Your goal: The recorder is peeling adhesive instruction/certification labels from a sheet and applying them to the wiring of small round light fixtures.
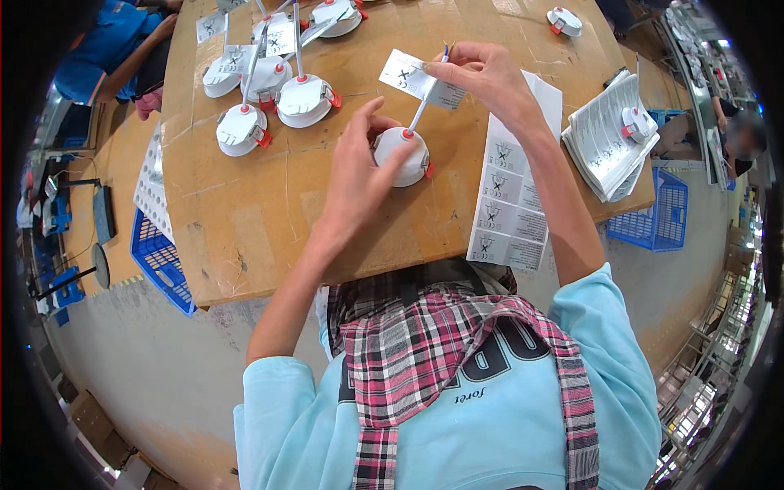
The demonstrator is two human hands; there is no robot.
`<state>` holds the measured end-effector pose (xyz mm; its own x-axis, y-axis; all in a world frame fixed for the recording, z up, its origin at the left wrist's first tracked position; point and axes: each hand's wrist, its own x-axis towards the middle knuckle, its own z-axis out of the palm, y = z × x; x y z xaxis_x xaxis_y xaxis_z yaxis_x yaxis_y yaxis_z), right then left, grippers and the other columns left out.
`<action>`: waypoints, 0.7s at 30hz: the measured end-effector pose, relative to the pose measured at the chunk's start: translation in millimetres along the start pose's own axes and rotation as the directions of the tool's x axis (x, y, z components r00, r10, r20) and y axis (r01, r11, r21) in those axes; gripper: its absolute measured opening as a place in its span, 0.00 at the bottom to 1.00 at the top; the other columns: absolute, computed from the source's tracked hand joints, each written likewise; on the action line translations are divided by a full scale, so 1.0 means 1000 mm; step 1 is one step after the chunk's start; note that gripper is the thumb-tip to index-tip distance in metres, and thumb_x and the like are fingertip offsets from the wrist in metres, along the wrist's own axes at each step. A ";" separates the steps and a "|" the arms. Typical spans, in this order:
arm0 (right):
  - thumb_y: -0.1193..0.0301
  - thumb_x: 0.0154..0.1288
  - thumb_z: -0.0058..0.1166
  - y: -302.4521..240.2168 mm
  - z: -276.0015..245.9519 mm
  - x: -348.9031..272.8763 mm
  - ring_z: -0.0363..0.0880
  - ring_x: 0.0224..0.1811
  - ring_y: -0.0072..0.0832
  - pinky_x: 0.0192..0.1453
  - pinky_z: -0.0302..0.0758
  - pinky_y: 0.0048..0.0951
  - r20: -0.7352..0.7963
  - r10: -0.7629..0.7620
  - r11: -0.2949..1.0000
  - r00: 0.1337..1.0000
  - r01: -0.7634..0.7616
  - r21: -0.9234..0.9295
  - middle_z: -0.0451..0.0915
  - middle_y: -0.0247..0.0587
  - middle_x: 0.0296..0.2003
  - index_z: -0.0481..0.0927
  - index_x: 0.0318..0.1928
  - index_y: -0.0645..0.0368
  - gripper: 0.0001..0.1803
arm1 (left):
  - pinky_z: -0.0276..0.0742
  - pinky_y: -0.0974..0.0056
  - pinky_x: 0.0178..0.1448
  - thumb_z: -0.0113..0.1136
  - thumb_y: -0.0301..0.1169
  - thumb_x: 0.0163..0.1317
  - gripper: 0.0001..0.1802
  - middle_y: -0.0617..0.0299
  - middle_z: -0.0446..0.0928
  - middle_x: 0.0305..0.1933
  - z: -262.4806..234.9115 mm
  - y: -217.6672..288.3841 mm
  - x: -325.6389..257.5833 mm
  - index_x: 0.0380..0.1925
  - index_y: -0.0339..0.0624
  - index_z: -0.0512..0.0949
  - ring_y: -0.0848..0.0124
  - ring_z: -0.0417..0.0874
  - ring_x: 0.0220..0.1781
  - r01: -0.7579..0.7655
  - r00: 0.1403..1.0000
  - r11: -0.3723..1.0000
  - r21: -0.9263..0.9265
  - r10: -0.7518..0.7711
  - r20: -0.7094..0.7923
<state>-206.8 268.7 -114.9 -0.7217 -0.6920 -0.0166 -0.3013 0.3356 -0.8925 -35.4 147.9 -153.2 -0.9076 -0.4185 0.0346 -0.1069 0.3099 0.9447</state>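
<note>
On the worn wooden table (pixel 245 220), the left hand (pixel 359 175) steadies a round white lamp fitting (pixel 406 157), fingers clasped against its side, while the right hand (pixel 486 77) pinches a white printed label (pixel 412 79) around its thin white lead (pixel 426 102).

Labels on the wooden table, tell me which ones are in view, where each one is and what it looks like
Label: white rectangle with black print, pinched in the right hand around a white cable.
Label sheet: long white strip of rectangular stickers, at the table's right front edge.
Tagged labels: white flags on the cables of finished round lamps, far left.
Leaflet stack: white printed sheets, far right.
</note>
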 end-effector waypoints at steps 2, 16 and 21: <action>0.58 0.55 0.63 -0.002 -0.004 0.001 0.75 0.31 0.21 0.38 0.70 0.25 0.027 -0.012 1.000 1.000 0.013 -0.028 0.80 0.36 0.26 0.84 0.33 0.62 0.18 | 0.70 0.61 0.60 0.57 0.31 0.64 0.25 0.52 0.76 0.50 -0.009 0.000 0.008 0.58 0.32 0.65 0.63 0.77 0.53 0.136 0.990 0.962 -0.236 -0.123 0.068; 0.60 0.52 0.67 -0.016 -0.003 -0.011 0.75 0.45 0.33 0.54 0.68 0.33 0.026 -0.185 0.981 0.982 0.186 -0.049 0.77 0.40 0.39 0.83 0.33 0.64 0.18 | 0.71 0.61 0.65 0.46 0.46 0.70 0.27 0.46 0.73 0.56 0.028 -0.033 0.119 0.56 0.31 0.70 0.61 0.73 0.62 0.746 0.387 0.388 -0.542 0.410 0.826; 0.61 0.52 0.67 -0.011 -0.008 -0.013 0.75 0.44 0.33 0.53 0.69 0.33 0.025 -0.188 0.980 0.982 0.189 -0.056 0.76 0.39 0.39 0.83 0.32 0.63 0.17 | 0.72 0.55 0.65 0.45 0.50 0.69 0.31 0.43 0.72 0.57 0.034 -0.046 0.127 0.58 0.32 0.67 0.54 0.73 0.62 0.757 0.392 0.384 -0.529 0.381 0.837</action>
<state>-199.8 279.2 -101.4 -0.6361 -0.7588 0.1400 -0.4665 0.2337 -0.8531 -159.3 109.8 -203.4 -0.7365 0.6690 0.1006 -0.5130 -0.6492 0.5615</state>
